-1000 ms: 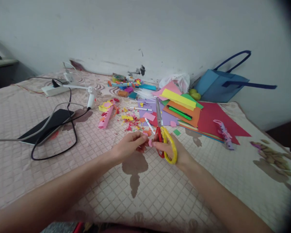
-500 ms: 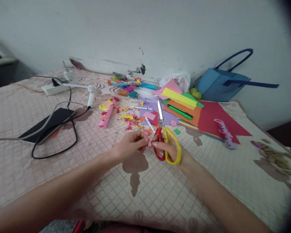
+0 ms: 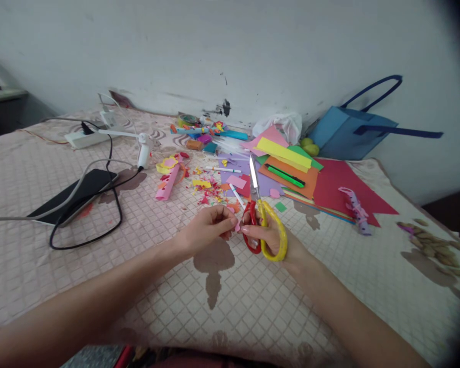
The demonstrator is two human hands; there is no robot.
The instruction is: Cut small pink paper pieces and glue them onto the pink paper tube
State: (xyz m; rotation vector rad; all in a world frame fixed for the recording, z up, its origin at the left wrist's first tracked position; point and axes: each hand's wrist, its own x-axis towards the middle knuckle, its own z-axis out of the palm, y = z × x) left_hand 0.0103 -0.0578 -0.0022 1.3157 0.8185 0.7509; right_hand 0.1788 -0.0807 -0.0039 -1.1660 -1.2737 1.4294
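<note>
- Left hand: fingertips pinched on a small pink piece, which lies between both hands.
- Right hand: holding scissors, thumb tip just beside the piece.
- Blades' long axis points away, toward the purple sheet.

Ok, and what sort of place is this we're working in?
Probably a room at home, with a paper-craft spot set up on a patterned cloth: scissors in the right hand, stacked coloured paper and scattered paper scraps show it.
</note>
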